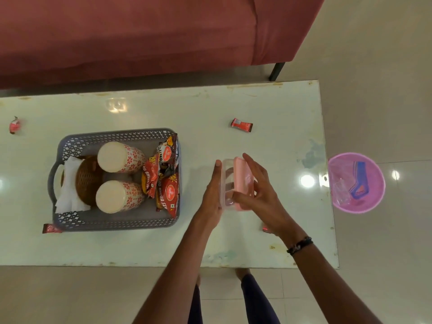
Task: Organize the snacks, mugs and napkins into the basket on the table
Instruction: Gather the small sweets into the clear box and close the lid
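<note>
A grey perforated basket (112, 224) stands on the white table (210, 108). Inside it are two upside-down floral mugs (119, 157) (118, 197), white napkins (70, 197) with a brown woven holder (87, 181), and red snack packets (167, 181). To the basket's right, a clear plastic box (226, 183) with a pink lid (243, 181) is between my hands. My left hand (211, 195) lies flat against the box's left side. My right hand (257, 190) grips the pink lid.
Small red wrapped chocolates lie loose on the table: one at far left (14, 125), one at the back right (242, 125), one by the basket's front left corner (50, 228), one half hidden under my right wrist (265, 229). A pink bin (356, 183) stands on the floor; a red sofa (140, 33) is behind.
</note>
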Tool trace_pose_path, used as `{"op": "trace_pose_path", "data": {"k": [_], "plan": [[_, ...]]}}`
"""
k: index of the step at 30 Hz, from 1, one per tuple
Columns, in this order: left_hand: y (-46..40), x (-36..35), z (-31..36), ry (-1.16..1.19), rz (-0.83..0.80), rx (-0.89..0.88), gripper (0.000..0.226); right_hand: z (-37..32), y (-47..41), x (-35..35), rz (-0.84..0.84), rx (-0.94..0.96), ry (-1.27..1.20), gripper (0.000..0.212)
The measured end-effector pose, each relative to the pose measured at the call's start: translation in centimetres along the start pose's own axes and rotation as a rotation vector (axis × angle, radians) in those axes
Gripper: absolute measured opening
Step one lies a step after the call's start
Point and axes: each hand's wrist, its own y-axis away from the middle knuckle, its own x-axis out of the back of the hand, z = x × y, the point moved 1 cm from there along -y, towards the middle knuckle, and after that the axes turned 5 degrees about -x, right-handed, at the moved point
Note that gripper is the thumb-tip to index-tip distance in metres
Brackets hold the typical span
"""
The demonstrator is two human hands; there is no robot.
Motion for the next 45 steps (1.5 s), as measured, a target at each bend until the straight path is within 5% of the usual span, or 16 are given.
{"op": "trace_pose_path", "data": {"k": [8, 13, 21, 32, 41, 45], "plan": [[0.0, 0.9, -0.5, -0.042, -0.052, -0.011, 0.078, 1.6, -1.2, -0.1, -0.003, -0.146, -0.250, 0.075], [-1.3, 2.1, -0.2, 0.065, 0.117, -0.009, 0.032, 2.3, -1.6, 0.3, -0.002, -0.161, -0.426, 0.051], [-3.3, 3.7, 0.7, -0.236, 0.281, -0.036, 0.050, 3.7, -2.2, 4.2, 0.261, -0.289, -0.828, 0.047], [-3.8, 4.0, 0.4, -0.244, 0.271, -0.002, 0.046, 4.1, -5.2, 8.0, 0.518, -0.247, 0.179, 0.028], [-3.0, 3.6, 0.1, -0.263, 0.301, -0.015, 0.051, 5.9, -4.5, 7.8, 0.780, -0.173, 0.472, 0.053], [-1.2, 2.8, -1.8, -0.216, 0.415, -0.042, 0.034, 8.1, 0.2, 5.3, 0.704, -0.284, 0.489, 0.055]]}}
